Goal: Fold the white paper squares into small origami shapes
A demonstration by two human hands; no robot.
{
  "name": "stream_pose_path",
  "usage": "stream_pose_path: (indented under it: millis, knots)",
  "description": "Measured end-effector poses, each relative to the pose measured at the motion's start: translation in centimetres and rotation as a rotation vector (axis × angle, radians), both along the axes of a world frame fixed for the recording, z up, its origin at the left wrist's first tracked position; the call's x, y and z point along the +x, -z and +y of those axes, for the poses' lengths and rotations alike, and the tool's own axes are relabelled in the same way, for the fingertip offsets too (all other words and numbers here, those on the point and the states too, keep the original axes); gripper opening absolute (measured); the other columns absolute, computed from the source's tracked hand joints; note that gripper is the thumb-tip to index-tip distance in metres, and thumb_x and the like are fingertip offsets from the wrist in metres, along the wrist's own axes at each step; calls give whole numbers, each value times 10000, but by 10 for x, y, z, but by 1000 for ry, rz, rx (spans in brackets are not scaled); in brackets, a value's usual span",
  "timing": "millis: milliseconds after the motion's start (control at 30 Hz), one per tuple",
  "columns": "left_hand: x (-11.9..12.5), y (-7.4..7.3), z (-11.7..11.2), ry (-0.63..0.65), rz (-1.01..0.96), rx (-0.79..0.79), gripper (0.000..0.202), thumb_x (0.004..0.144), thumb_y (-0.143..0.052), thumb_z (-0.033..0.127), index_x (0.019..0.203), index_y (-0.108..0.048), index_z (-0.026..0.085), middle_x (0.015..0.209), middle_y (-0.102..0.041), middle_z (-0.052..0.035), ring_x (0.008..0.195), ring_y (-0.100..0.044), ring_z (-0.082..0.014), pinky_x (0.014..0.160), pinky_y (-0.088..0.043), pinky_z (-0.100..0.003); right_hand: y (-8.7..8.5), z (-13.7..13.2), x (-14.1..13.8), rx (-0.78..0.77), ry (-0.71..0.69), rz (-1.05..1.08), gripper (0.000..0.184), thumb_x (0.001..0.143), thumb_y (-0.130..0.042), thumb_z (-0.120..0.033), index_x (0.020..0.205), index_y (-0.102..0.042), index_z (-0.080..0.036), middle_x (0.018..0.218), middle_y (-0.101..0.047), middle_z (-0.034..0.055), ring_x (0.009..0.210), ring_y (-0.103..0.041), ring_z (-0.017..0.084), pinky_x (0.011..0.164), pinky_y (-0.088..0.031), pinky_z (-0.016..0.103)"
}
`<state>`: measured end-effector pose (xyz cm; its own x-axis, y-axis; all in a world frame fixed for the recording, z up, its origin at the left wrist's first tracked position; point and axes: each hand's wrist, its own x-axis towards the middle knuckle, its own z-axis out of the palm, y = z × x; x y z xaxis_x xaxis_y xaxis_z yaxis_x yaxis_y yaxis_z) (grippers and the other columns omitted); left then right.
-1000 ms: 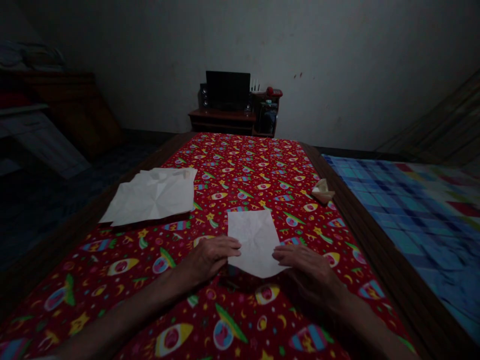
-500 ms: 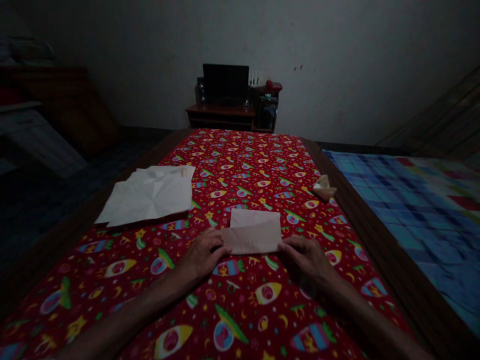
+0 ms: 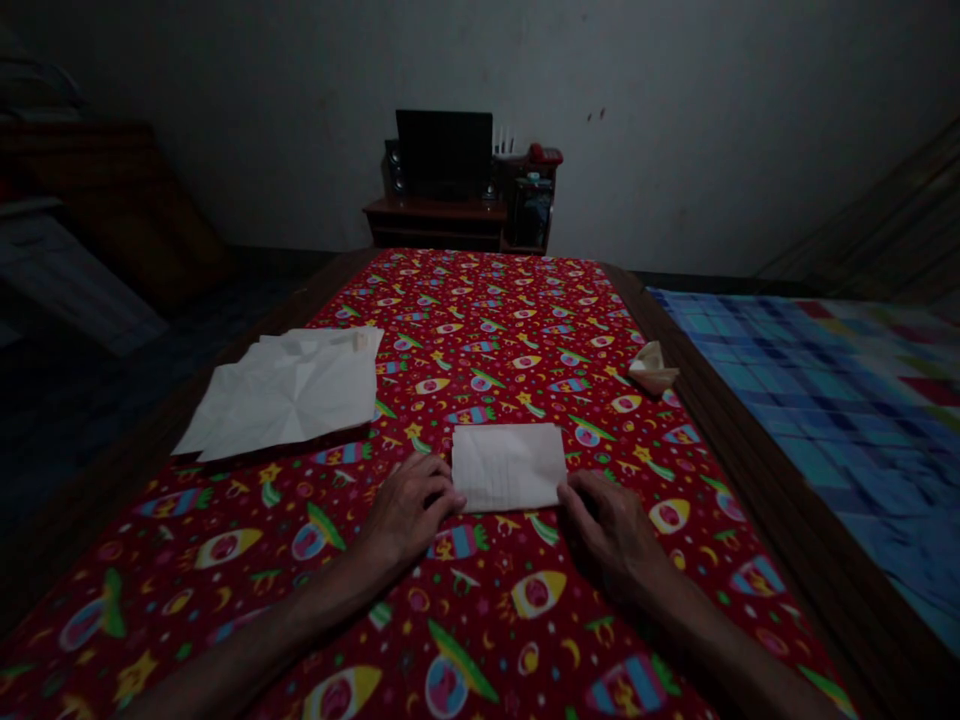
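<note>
A folded sheet of paper (image 3: 510, 467) lies in front of me on the red patterned cloth, its front layer reaching nearly to the top edge of the layer behind. At its lower left corner, my left hand (image 3: 414, 500) is closed with the thumb on the paper. My right hand (image 3: 607, 515) pinches the lower right corner between thumb and fingers. Both hands rest low, close to the cloth.
Left of the hands lies a stack of creased white paper sheets (image 3: 289, 390). A small folded paper piece (image 3: 654, 369) sits near the right edge of the red cloth (image 3: 495, 590). Beyond the table stands a desk with a black monitor (image 3: 445, 153).
The paper's front layer has moved up and away from me, and now covers most of the back layer. Both hands remain at the lower corners. The view has shifted slightly.
</note>
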<state>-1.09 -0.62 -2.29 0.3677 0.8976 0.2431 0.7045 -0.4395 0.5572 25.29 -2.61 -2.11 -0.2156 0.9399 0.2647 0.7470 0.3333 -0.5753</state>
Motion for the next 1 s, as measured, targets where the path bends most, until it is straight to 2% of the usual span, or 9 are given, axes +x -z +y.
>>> stream_pose_path:
  millis: [233,467,667,733,800,833,900,967,1000]
  knots:
    - [5,-5,0,-64,29,2,225,794,-585,214,572,-605,182,799,-614,-12,802,-535,-177,742,-413,-324,-5,4,-4,-54,37,-46,273,903,-425,-328,685,-514,-191,590,-541,-14,527,-499,113,518,-312,234]
    - [10,-11,0,-109,101,-14,251,807,-561,217,562,-587,171,794,-609,-18,814,-537,-184,721,-398,-326,0,5,-10,72,84,-145,260,906,-407,-298,692,-503,-186,646,-549,14,594,-509,138,577,-344,244]
    - [8,-9,3,-101,195,23,273,855,-516,272,605,-566,176,796,-600,-15,807,-550,-186,731,-401,-352,3,6,-10,121,81,-301,230,911,-402,-274,734,-516,-180,730,-587,42,681,-542,171,642,-355,269]
    - [9,-11,4,-139,204,84,233,873,-484,282,680,-561,178,833,-595,-31,830,-554,-199,751,-427,-367,5,6,-9,125,88,-314,234,910,-403,-277,729,-514,-181,715,-582,37,662,-539,167,630,-349,268]
    - [13,-17,2,-210,177,210,167,891,-448,275,883,-566,157,1026,-582,-92,995,-539,-237,840,-441,-404,5,7,-9,133,92,-319,239,908,-405,-280,718,-512,-182,697,-574,32,643,-533,164,618,-342,267]
    - [16,-20,0,-221,167,288,211,898,-430,264,1023,-537,131,1167,-534,-133,1118,-489,-258,917,-419,-429,6,7,-9,134,94,-319,241,908,-406,-280,716,-512,-182,693,-572,31,636,-531,162,613,-339,266]
    - [26,-27,-4,-101,214,394,380,915,-394,239,1267,-398,96,1403,-353,-167,1324,-303,-271,1069,-291,-469,6,7,-9,132,91,-310,239,908,-407,-279,719,-515,-180,695,-571,32,636,-528,160,611,-337,264]
    - [37,-29,-9,202,335,388,442,936,-366,263,1358,-320,138,1463,-312,-112,1373,-231,-248,1130,-178,-481,5,7,-9,129,84,-293,238,912,-402,-275,723,-511,-178,700,-568,34,644,-525,158,614,-338,261]
    - [43,-27,-11,294,373,361,446,944,-365,314,1361,-330,159,1462,-332,-84,1381,-220,-238,1141,-159,-468,5,6,-9,132,80,-287,238,913,-399,-271,723,-506,-178,697,-563,33,643,-520,157,614,-337,260]
